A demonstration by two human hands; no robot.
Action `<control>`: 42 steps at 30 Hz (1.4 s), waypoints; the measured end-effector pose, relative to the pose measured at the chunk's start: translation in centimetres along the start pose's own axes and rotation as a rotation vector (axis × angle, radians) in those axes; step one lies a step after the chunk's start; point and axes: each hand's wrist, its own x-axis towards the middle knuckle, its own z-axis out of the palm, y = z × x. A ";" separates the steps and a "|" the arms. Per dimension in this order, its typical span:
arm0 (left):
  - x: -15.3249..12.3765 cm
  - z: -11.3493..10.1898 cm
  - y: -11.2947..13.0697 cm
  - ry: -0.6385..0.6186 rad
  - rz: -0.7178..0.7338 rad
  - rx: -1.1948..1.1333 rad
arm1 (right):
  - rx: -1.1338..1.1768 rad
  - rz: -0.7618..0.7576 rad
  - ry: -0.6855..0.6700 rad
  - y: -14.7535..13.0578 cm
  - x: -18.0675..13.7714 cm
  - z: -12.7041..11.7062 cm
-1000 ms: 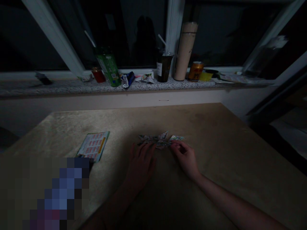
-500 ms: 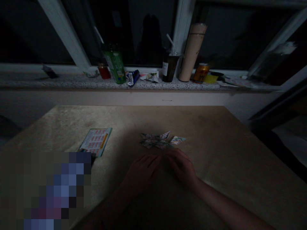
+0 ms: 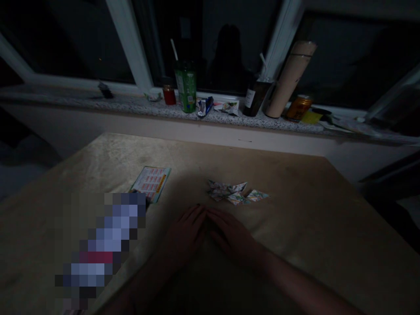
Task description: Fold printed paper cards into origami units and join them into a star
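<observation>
My left hand (image 3: 187, 229) lies on the table with its fingers stretched out, and nothing shows in it. Against its fingertips rest those of my right hand (image 3: 232, 234), which is also laid out flat and holds nothing visible. Just beyond the right hand are folded paper pieces (image 3: 226, 189) with a printed pattern and pointed corners, bunched together. One more folded piece (image 3: 257, 195) sits at their right end. Neither hand touches the paper. Shadow darkens the hands and the table under them.
The brown table (image 3: 295, 197) reaches a wall below a window. On it, left, lies a printed booklet (image 3: 151, 181) beside a pixelated area (image 3: 108, 236). The stone sill (image 3: 216, 120) carries a green cup (image 3: 187, 89), a dark cup (image 3: 257, 98), a tall bottle (image 3: 290, 81) and a can (image 3: 299, 108).
The view has turned left and tilted, so the scene sits further right. My hands have moved left relative to the folded paper, and the fingertips now meet. The right hand is further from the paper.
</observation>
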 end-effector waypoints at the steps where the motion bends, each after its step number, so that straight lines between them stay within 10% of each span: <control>1: -0.3 0.0 -0.3 0.008 -0.015 0.000 | 0.004 -0.007 -0.005 -0.1 0.4 0.2; 42: -6.1 -1.2 -2.1 0.095 -0.335 0.066 | -0.156 -0.346 -0.151 -0.6 16.0 6.4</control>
